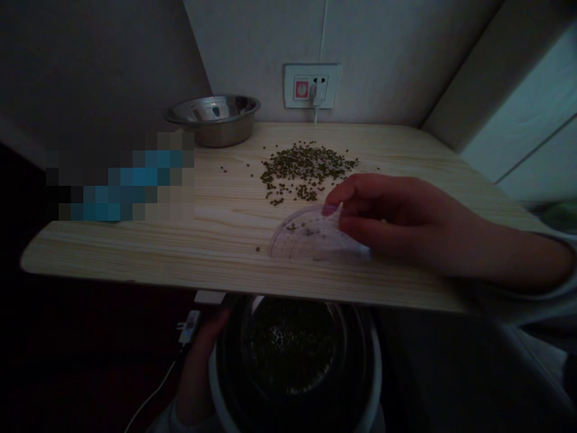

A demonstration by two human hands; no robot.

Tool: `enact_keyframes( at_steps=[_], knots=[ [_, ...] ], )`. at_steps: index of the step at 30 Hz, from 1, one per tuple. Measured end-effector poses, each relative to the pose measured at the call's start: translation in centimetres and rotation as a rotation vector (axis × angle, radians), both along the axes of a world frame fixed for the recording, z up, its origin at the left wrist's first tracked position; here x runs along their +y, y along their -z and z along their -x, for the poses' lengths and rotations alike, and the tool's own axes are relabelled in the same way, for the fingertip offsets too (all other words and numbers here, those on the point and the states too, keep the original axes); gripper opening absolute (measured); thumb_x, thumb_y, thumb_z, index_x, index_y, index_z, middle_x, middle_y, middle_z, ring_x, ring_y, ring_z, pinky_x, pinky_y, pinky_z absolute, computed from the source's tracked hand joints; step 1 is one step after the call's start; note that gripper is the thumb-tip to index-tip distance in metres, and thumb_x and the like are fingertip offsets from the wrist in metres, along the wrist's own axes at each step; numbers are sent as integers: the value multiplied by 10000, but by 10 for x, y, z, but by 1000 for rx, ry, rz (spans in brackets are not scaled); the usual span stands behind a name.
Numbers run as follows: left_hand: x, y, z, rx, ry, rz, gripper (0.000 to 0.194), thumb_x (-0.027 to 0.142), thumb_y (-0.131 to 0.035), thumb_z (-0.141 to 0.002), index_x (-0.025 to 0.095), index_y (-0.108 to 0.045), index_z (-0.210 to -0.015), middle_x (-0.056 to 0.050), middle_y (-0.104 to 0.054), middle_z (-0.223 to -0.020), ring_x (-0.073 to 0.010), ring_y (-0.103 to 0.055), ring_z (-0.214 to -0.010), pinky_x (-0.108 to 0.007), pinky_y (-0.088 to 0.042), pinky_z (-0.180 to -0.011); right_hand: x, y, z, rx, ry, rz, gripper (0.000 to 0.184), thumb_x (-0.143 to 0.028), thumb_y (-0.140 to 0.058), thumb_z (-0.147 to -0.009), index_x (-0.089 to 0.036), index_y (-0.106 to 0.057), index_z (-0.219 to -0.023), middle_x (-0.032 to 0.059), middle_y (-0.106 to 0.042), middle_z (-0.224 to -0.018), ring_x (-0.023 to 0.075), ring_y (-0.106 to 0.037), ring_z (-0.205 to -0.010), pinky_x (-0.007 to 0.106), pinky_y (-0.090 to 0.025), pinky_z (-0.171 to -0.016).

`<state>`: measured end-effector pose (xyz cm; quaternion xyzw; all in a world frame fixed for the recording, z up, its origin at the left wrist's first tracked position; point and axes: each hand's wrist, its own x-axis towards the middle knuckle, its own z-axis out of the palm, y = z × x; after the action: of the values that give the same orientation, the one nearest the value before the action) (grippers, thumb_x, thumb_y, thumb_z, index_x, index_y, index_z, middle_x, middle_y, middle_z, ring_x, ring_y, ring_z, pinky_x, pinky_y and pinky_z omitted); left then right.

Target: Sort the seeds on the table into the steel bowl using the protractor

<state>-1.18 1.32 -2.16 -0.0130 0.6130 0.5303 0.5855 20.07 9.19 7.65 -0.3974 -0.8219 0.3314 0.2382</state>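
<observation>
My right hand pinches a clear plastic protractor between thumb and fingers, low over the wooden tabletop near its front edge. Several small green beans, like mung beans, lie scattered in a heap just beyond the protractor, and a few show through or under it. Below the table edge, my left hand is wrapped round the left side of a round pot-like vessel. Dark beans show inside this vessel. Most of my left fingers are hidden behind it.
A steel bowl stands at the back left of the tabletop. Behind it is a wall socket with a plug in it. A blurred-out blue patch lies at the left. A white adapter with cable hangs below the table.
</observation>
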Motion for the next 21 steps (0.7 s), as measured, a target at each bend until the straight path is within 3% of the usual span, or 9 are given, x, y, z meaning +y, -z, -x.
enact_keyframes(
  at_steps=[5,15,21],
  knots=[
    [1,-1,1,-10,2,35,228,107,-460,-681,153,-648,-561,-10,-634,-483,-191,-614,-664,-277,-472,-664,4,4,0,11,82,-49,178,-227,-436,-750,-225,-492,-919,-65,-403,-516,28,-347,-418,184,-248,-418],
    [-1,-8,-3,39,-18,34,146,130,-546,-617,191,-619,-506,27,-622,-446,-170,-614,-595,-229,-485,-576,2,-1,1,-51,26,-59,176,-175,-438,-735,-197,-495,-900,-64,-416,-524,35,-363,-443,186,-262,-435],
    [-3,-12,-2,77,-7,8,138,122,-550,-607,209,-608,-517,26,-620,-447,-203,-608,-737,-273,-472,-681,1,-4,0,-68,2,-35,172,-190,-429,-738,-192,-488,-899,-62,-425,-529,40,-365,-457,185,-266,-447]
  ],
)
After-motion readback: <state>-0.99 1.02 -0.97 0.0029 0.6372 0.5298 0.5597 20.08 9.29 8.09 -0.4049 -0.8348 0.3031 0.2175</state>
